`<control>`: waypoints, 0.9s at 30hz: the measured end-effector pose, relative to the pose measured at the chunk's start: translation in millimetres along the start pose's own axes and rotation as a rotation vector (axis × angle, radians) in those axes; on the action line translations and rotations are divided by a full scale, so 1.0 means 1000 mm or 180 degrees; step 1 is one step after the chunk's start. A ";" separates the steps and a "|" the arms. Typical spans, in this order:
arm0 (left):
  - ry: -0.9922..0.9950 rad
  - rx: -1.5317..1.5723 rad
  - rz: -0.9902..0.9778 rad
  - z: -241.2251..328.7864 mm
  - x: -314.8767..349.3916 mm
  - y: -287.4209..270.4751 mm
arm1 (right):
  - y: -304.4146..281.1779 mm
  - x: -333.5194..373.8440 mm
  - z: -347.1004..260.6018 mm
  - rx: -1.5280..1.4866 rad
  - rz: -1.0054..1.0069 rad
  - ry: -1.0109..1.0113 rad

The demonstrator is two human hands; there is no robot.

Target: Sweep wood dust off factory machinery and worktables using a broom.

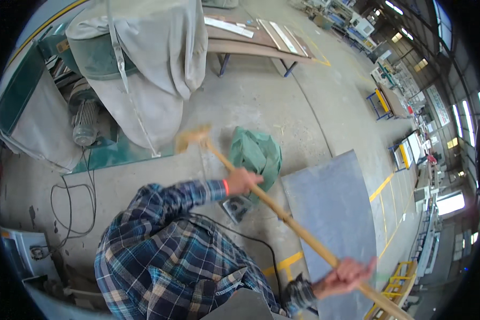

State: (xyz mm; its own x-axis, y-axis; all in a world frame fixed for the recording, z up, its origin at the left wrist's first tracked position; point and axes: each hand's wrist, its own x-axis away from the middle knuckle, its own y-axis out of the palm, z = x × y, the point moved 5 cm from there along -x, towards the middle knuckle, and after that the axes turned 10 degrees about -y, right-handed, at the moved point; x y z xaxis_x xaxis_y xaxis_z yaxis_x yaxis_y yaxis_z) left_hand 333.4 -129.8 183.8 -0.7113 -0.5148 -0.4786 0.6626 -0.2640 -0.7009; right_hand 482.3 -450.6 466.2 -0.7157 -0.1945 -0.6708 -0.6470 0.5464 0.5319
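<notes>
My left hand [242, 181], with an orange band at the wrist, is closed round the upper-middle part of a long wooden broom handle [288, 218]. Lower along the same handle, at the right, my right hand [346, 277] wraps it, a finger sticking out. The handle slants from the lower right up to a yellowish broom head [193, 137], blurred by motion, near the floor beside a draped machine. Just right of the broom head lies a crumpled green plastic bag or sheet [256, 154]. A small dark flat object [237, 208] rests on the floor below my left hand; its kind is unclear.
A machine under a grey cloth cover [149, 53] stands at the left, with an electric motor [85, 120] and loose cables [72, 208]. A large grey sheet [336, 208] lies on the floor at right. Behind is a table [234, 48] with strips on it.
</notes>
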 end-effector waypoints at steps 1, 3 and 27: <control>0.0139 0.0191 -0.0132 0.033 0.002 0.011 | 0.008 -0.005 -0.035 -0.0025 -0.0112 -0.0172; 0.0412 0.0371 -0.0219 0.084 0.003 0.006 | 0.008 -0.016 -0.079 0.0336 0.0790 -0.0797; -0.1513 0.0238 0.0328 -0.025 0.162 -0.151 | 0.148 0.022 0.037 -0.1773 -0.1075 0.0528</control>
State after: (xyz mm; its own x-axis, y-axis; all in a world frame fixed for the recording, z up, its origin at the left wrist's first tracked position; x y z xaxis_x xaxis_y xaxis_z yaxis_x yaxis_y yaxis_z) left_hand 112.2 -153.2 199.1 -0.4668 -0.8520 -0.2369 0.7514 -0.2409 -0.6144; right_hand 379.9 -344.1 511.4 -0.4522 -0.4280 -0.7825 -0.8498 -0.0598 0.5237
